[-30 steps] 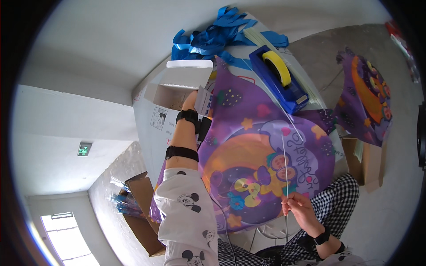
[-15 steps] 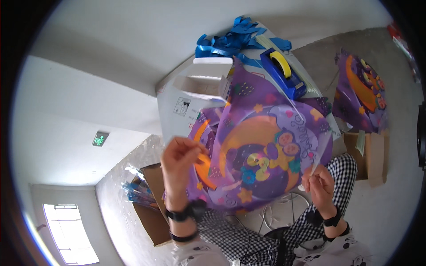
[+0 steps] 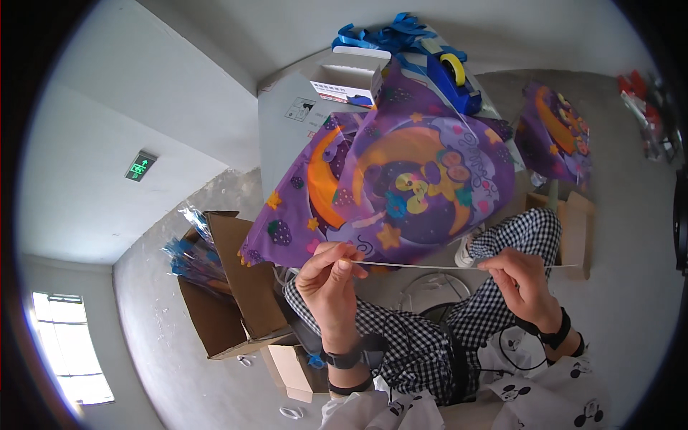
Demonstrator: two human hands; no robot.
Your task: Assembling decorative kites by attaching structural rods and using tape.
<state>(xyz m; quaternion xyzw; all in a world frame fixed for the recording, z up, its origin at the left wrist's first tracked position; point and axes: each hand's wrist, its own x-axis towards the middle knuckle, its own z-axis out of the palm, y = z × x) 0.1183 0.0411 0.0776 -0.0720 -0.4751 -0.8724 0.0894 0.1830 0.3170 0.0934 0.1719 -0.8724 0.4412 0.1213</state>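
Note:
A thin white rod point(image 3: 430, 266) runs nearly level between my hands, in front of the purple sheet's near edge. My left hand point(image 3: 331, 290) pinches its left end between thumb and fingertips. The right hand point(image 3: 522, 285) closes its fingers on the rod farther along, and the tip sticks out to the right. Beyond them, a purple printed sheet point(image 3: 494, 161) with an orange moon, stars and cartoon figures spreads over the table and hangs off its near side. Part of it is folded over at the left.
On the table point(image 3: 276, 143) stand an open white box point(image 3: 347, 75), a blue tape dispenser point(image 3: 459, 89) with yellow tape and a heap of blue straps point(image 3: 390, 34). Another purple sheet point(image 3: 552, 132) lies at right. Cardboard boxes point(image 3: 247, 287) point(image 3: 575, 229) flank my checkered legs.
My hands have come down toward my lap, the left one leaving the sheet's left part. The rod, slanting up from my right hand before, now lies level with both hands on it.

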